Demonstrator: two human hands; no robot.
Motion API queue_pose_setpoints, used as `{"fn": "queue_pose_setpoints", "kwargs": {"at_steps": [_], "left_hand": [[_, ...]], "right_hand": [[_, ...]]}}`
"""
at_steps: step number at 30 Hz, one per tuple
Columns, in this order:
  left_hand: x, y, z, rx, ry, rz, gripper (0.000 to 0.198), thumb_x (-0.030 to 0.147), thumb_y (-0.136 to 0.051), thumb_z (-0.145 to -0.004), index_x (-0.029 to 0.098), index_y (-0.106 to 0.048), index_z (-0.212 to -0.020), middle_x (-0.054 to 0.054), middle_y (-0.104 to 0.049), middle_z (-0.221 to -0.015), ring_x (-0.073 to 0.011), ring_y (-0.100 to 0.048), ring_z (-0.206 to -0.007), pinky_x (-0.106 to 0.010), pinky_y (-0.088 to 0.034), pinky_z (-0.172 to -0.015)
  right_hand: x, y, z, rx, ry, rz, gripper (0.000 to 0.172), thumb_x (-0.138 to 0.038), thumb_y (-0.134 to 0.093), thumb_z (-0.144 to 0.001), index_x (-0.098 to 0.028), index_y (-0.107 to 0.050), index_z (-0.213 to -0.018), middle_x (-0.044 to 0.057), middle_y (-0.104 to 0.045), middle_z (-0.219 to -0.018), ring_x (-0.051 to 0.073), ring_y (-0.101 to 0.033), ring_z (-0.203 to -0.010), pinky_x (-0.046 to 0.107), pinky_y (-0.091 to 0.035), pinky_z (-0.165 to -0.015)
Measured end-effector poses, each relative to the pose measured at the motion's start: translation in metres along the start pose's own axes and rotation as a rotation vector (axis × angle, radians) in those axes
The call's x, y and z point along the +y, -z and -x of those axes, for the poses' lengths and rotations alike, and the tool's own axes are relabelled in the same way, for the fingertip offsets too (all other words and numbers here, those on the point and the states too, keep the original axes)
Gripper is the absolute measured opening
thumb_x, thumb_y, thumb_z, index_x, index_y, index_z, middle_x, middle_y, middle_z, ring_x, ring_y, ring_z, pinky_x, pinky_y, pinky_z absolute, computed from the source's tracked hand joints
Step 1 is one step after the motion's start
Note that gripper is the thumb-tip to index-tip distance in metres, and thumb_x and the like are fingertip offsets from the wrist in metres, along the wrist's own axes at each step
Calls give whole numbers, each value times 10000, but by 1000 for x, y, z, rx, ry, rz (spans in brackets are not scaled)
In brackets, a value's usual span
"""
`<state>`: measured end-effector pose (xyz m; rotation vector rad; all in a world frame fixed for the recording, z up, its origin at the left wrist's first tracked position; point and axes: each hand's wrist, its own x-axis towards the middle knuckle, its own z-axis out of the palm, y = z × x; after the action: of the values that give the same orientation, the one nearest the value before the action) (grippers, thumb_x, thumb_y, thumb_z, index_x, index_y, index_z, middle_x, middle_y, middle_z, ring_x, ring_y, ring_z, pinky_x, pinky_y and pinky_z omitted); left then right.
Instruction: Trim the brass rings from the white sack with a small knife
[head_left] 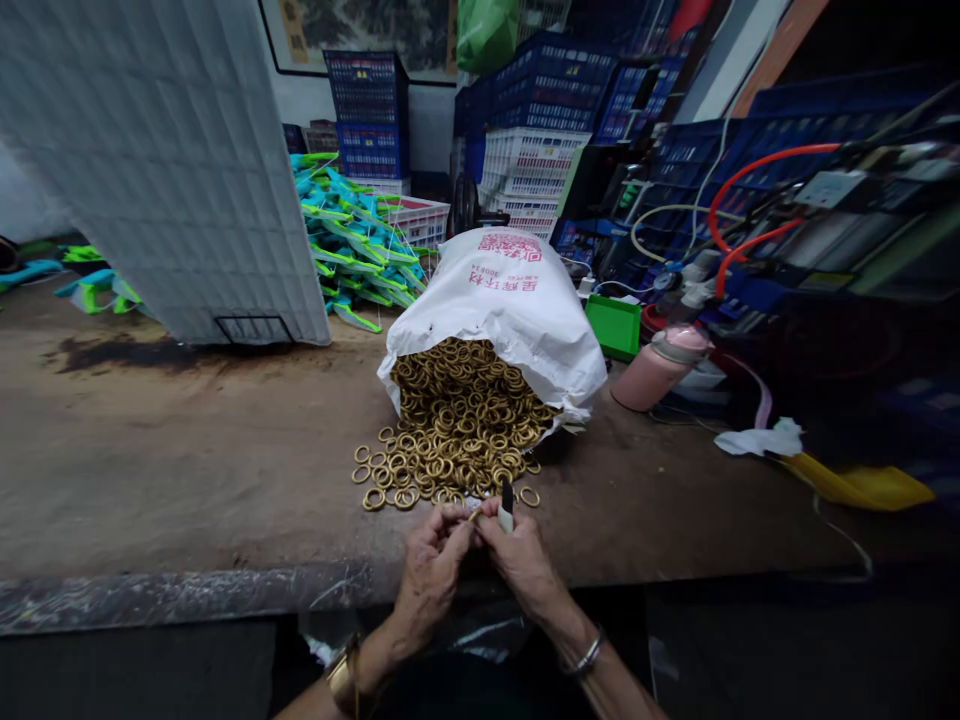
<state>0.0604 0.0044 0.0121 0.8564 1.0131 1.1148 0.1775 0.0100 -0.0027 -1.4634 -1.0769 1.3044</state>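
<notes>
Just in front of the ring pile, my left hand [433, 562] is closed, its thumb and fingers pinching a gold-coloured ring [475, 514]. My right hand [523, 558] meets it there, closed around a small tool [507, 508] with a black upper end and a whitish lower part. Its exact kind is unclear, and its lower end is hidden in the fingers. Beyond both hands, many loose gold-coloured rings [450, 450] spill onto the table from the open mouth of a white woven sack [517, 290] lying on its side.
The brown tabletop [225, 470] has a worn front edge. A tall grey panel [187, 180] stands at left, beside heaped blue-green plastic pieces [356, 240]. To the right are a pink bottle [652, 370], a green tray [613, 326] and a machine with red hoses [765, 165]. Crates [540, 90] are stacked behind.
</notes>
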Motion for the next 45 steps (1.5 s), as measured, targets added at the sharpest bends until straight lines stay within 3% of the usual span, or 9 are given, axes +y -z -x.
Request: {"fn": "queue_pose_setpoints", "kwargs": {"at_steps": [6, 11, 21, 24, 27, 30, 35, 40, 45], "left_hand": [[3, 12, 1, 9, -146, -228, 198, 354, -591, -723, 174, -580, -640, 3, -574, -581, -137, -510, -579, -243, -417, -613], [-2, 16, 3, -43, -242, -397, 158, 336, -582, -731, 191, -621, -685, -9, -596, -617, -143, -508, -584, -243, -389, -607], [3, 13, 3, -231, 158, -131, 347, 494, -530, -732, 172, -463, -623, 62, -394, -515, -53, -234, -406, -196, -169, -399], [4, 13, 3, -206, 164, -99, 348, 504, -534, -729, 175, -453, -647, 76, -371, -506, -47, -219, -399, -194, -159, -398], [3, 13, 3, -188, 157, -72, 338, 491, -543, -728, 177, -439, -663, 72, -387, -530, -48, -250, -420, -188, -187, -418], [-2, 14, 2, -198, 133, -37, 305, 457, -541, -742, 178, -427, -698, 64, -408, -569, -56, -279, -460, -187, -218, -447], [-13, 19, 0, -219, 28, -29, 244, 390, -514, -784, 168, -438, -716, 49, -405, -624, -72, -318, -541, -198, -279, -514], [-16, 22, 1, -198, 12, -110, 248, 402, -491, -798, 176, -428, -719, 67, -351, -591, -68, -269, -508, -194, -250, -476], [-8, 21, 5, -197, 71, -167, 302, 457, -490, -785, 175, -424, -698, 55, -410, -596, -61, -296, -486, -184, -241, -444]], "right_hand": [[-8, 0, 5, -103, 36, 119, 282, -456, -522, -716, -174, -526, -730, -46, -495, -518, 85, -413, -474, 207, -342, -483], [-9, 2, 3, -72, 110, 216, 308, -470, -477, -736, -179, -498, -636, -44, -441, -547, 93, -391, -530, 214, -344, -516], [-3, 4, -2, -53, 119, 277, 265, -395, -399, -784, -182, -482, -651, -31, -468, -575, 109, -426, -558, 226, -360, -570], [-1, 9, 1, -13, 181, 487, 250, -337, -353, -810, -187, -493, -666, -15, -494, -573, 120, -455, -553, 227, -343, -557], [4, 11, 5, -88, 277, 753, 177, -181, -370, -758, -192, -545, -780, 2, -561, -627, 128, -494, -579, 225, -319, -559], [8, 9, 9, -149, 290, 896, 291, -80, -375, -676, -193, -556, -874, 20, -615, -674, 142, -537, -613, 229, -309, -567], [7, 4, 9, -111, 290, 1022, 330, -56, -358, -661, -183, -545, -900, 40, -643, -731, 156, -556, -631, 247, -294, -569], [4, 7, 8, -161, 275, 1105, 419, -31, -367, -606, -176, -513, -970, 41, -640, -766, 162, -562, -678, 248, -291, -586], [0, 3, 12, -115, 186, 1165, 335, -53, -390, -663, -180, -511, -949, 40, -644, -751, 159, -566, -670, 250, -262, -569]]}}
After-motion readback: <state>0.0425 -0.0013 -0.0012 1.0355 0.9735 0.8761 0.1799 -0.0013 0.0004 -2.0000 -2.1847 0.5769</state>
